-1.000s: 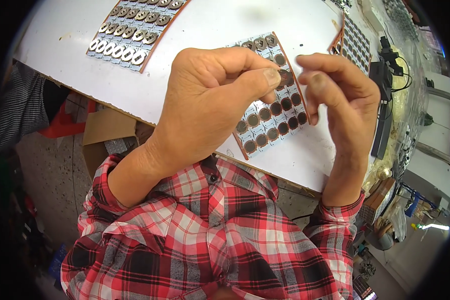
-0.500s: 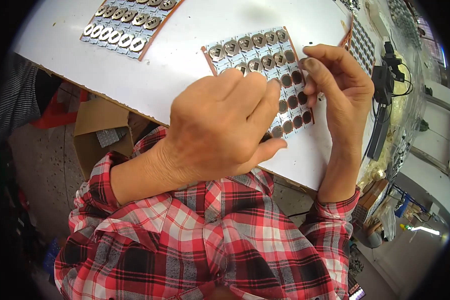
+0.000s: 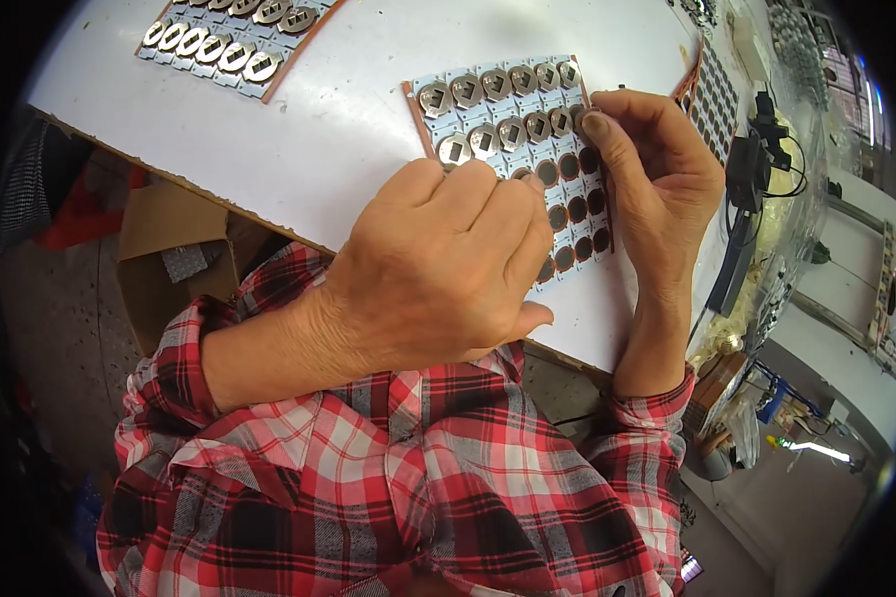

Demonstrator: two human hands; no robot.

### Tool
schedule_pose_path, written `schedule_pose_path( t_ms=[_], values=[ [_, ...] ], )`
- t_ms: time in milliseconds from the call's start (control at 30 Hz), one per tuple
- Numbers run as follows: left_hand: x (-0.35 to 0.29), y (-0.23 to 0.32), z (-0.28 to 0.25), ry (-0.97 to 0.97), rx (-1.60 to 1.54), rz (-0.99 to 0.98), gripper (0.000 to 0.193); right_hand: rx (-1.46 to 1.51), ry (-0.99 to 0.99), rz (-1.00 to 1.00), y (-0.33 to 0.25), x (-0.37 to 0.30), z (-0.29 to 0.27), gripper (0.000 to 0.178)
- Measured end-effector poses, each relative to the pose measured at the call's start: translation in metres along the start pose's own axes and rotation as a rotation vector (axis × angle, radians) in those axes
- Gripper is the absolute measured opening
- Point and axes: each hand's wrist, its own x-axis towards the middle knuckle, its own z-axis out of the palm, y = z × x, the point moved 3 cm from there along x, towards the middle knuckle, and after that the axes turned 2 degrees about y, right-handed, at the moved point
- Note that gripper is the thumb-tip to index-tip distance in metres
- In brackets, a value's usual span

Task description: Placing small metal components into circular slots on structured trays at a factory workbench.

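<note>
A light-blue circuit board panel [image 3: 423, 85] with brown edge strips lies on the white table. Its two far rows carry silver round metal clips [image 3: 510, 132], and the nearer rows show dark round pads [image 3: 568, 166]. My left hand [image 3: 448, 259] is closed over the panel's near left part, its fingers curled down and fingertips mostly hidden. My right hand [image 3: 667, 164] is at the panel's right edge, thumb and forefinger brought together beside the end of the second row. Whether a small part sits between them, I cannot make out.
Another panel [image 3: 219, 55] with silver clips lies at the far left of the table. A third panel [image 3: 711, 99] is at the far right, near black plugs and cables [image 3: 761, 164]. A cardboard box [image 3: 174, 234] stands below the table's left edge.
My right hand has moved left onto the panel's edge. My left hand has shifted slightly left and nearer, uncovering more of the second row. The whole view has shifted a little.
</note>
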Motion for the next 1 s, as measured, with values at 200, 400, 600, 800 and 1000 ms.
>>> schedule_pose_path(
  t_ms=[200,400,600,800,1000],
  values=[
    [-0.001,0.005,0.008,0.052,0.066,-0.035,0.062,-0.186,-0.073,-0.179,0.004,0.005,-0.003,0.01],
    [0.0,0.007,0.011,0.071,0.069,-0.058,0.06,-0.375,-0.097,-0.298,-0.007,0.004,-0.001,0.012],
    [0.001,0.005,0.011,0.078,0.07,-0.061,0.06,-0.328,-0.085,-0.315,-0.003,0.005,-0.002,0.013],
    [0.001,0.004,0.009,0.066,0.077,-0.054,0.062,-0.459,-0.09,-0.369,-0.011,0.0,-0.004,0.021],
    [0.0,0.004,0.008,0.083,0.082,-0.056,0.064,-0.227,0.226,-0.138,-0.009,0.009,-0.053,0.014]
  ],
)
